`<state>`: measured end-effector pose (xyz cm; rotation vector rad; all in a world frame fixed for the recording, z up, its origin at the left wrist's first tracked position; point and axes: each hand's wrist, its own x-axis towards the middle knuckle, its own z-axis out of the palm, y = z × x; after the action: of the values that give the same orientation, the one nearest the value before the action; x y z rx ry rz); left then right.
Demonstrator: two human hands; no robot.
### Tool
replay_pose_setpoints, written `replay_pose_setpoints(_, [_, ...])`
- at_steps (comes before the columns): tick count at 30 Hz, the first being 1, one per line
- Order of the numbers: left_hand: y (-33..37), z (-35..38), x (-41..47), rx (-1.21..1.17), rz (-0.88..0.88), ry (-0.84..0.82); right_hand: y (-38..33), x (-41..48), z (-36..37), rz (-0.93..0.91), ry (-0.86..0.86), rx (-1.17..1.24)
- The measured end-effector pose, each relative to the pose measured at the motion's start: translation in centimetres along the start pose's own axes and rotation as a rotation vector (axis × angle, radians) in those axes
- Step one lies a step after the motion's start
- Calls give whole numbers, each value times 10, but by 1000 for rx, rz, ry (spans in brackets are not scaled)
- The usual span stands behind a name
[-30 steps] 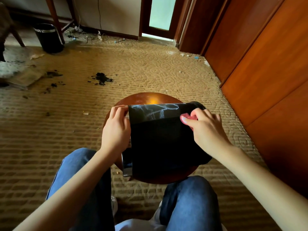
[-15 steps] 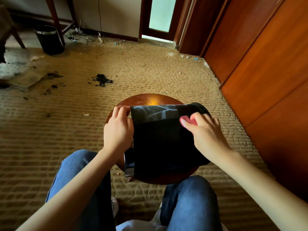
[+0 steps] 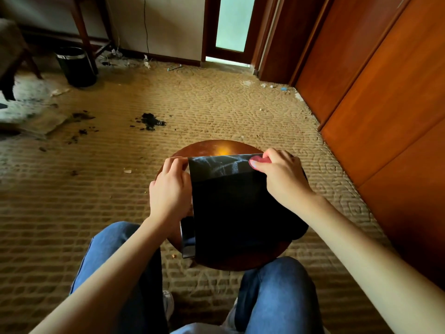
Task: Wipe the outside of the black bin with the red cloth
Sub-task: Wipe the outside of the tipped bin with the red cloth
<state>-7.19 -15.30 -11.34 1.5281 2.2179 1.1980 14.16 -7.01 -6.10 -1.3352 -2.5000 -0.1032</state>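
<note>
While the black bin [image 3: 231, 208] lies on its side on the round wooden stool [image 3: 216, 147], between the seated person's knees, wiping is judged to be in progress and incomplete. The right hand [image 3: 281, 174] has its fingers curled onto the red cloth [image 3: 261, 159] and presses it against the far right corner of the bin's upper face. The left hand [image 3: 169, 189] grips the far left edge and steadies the bin. Pale streaks remain across the far band of the upper face. The underside and side faces are hidden, so their condition cannot be told. Compared with one second ago, the cloth has travelled from lower on the upper face up to its far edge; the left hand's grip is unchanged.
</note>
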Motion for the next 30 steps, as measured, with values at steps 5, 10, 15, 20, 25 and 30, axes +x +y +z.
replay_pose_setpoints(5, [0,2,-2,-89,-33,17,10,-57,3,-121,51,-30])
replay_pose_setpoints(10, [-1,2,-12,-90,29,43,1,-13,-1,-43,36,-6])
replay_pose_setpoints(15, [-2,2,-19,-63,57,59,-16,26,-2,58,-163,-103])
replay_pose_setpoints(20, [-2,2,-5,-91,-13,25,-12,-20,-8,5,-45,-76])
replay_pose_setpoints(25, [-2,5,-8,-173,-15,24,-10,-55,-4,-68,-9,-164])
replay_pose_setpoints(30, [-3,4,-18,-135,23,41,-20,2,-7,-4,-124,-152])
